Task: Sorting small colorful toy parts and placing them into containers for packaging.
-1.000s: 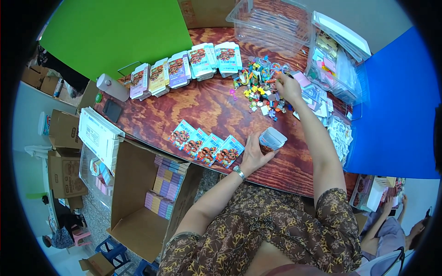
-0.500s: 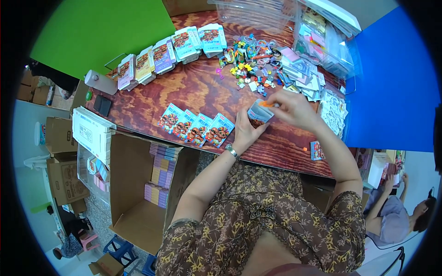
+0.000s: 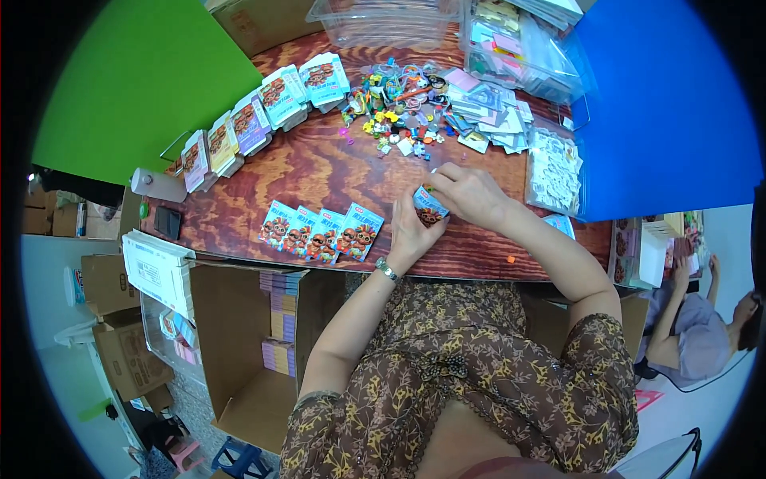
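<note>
A small blue carton (image 3: 429, 209) with cartoon figures stands tilted over the front part of the table. My left hand (image 3: 408, 239) is closed around its left side and lower edge. My right hand (image 3: 472, 197) has its fingers bent and pressed on the carton's upper end; a bit of white shows at the fingertips, and the opening is hidden. Left of my left hand several like blue cartons (image 3: 325, 233) lie overlapping in a row. A pile of small colourful trinkets (image 3: 399, 92) lies farther back, beside scattered cards (image 3: 491, 112).
Stacks of flat cartons (image 3: 254, 124) line the back left. Clear bins (image 3: 531, 60) and a tray of white pieces (image 3: 554, 168) stand at the right. Another blue carton (image 3: 561, 226) and an orange bit (image 3: 511, 259) lie by my right forearm. An open cardboard box (image 3: 247, 399) stands below left.
The orange piece that was in my right fingers at the carton's mouth is out of sight. My right fingers have closed onto the carton's top. The whole view has shifted a little.
</note>
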The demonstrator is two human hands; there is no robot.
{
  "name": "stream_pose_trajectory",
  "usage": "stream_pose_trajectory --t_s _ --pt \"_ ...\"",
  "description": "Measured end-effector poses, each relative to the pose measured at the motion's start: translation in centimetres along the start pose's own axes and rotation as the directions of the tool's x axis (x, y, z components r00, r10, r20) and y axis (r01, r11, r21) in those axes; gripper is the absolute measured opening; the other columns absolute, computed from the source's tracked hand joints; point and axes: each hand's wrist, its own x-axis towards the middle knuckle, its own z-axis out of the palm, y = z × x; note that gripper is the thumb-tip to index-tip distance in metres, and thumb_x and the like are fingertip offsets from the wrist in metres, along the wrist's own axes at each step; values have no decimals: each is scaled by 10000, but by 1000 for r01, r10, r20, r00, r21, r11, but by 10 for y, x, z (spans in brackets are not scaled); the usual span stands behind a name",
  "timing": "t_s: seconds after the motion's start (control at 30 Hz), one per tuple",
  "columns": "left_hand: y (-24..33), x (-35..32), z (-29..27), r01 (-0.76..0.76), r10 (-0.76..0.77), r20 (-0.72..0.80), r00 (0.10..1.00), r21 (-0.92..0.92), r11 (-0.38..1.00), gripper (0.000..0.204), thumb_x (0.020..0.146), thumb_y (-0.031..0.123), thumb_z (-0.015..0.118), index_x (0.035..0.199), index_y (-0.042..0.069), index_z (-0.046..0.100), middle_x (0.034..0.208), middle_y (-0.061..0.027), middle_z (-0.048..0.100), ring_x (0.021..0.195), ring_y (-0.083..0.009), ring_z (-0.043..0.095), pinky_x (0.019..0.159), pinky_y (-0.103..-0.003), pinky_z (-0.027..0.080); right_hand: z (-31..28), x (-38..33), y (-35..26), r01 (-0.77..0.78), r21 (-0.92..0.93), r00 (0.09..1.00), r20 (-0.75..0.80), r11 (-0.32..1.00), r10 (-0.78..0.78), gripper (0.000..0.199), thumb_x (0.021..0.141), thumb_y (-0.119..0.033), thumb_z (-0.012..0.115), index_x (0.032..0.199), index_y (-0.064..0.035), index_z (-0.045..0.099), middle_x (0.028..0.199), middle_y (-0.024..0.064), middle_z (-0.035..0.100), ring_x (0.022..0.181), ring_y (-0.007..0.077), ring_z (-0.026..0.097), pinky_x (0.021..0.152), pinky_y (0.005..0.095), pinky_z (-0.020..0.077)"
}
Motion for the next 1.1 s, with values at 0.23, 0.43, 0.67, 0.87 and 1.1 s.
stream_pose_trajectory --t_s 0.23,0.43,0.67,0.87,1.1 --pt "3 5 9 -87 82 -62 995 -77 993 802 683 199 857 1342 4 443 1198 -214 564 1133 -407 537 963 -479 452 -16 -6 -8 -122 80 991 -38 989 125 311 875 -159 695 1177 -115 636 1023 101 672 886 301 687 702 422 574" --pt "0 5 6 -87 82 -124 989 -34 996 820 688 231 880 1350 -2 457 1233 -206 562 1137 -384 539 966 -467 446 -24 -34 19 -68 63 951 -297 996 83 307 873 -176 702 1176 -136 676 1023 98 680 919 280 684 757 404 559" --pt "-12 6 14 -74 69 -76 995 -70 995 861 733 252 884 1410 -1 414 1269 -198 567 1144 -322 586 967 -410 475 -44 -125 157 -722 32 633 -374 691 678 239 907 -135 664 1137 -83 704 994 135 738 865 259 728 743 373 572" --pt "-16 1 12 -51 45 -50 998 -115 992 867 738 229 868 1426 -11 396 1307 -219 535 1179 -382 539 985 -461 455 -36 -150 185 -859 -80 479 -478 506 737 257 897 -107 613 1143 -95 682 1085 186 699 929 396 689 838 475 545" --pt "-14 3 16 -64 58 -51 997 -123 990 869 747 219 862 1432 -22 385 1321 -235 509 1200 -394 528 996 -461 450 -47 -157 204 -870 -271 470 -200 413 860 223 909 -70 591 1126 -69 639 1117 209 681 1018 411 661 869 507 528"
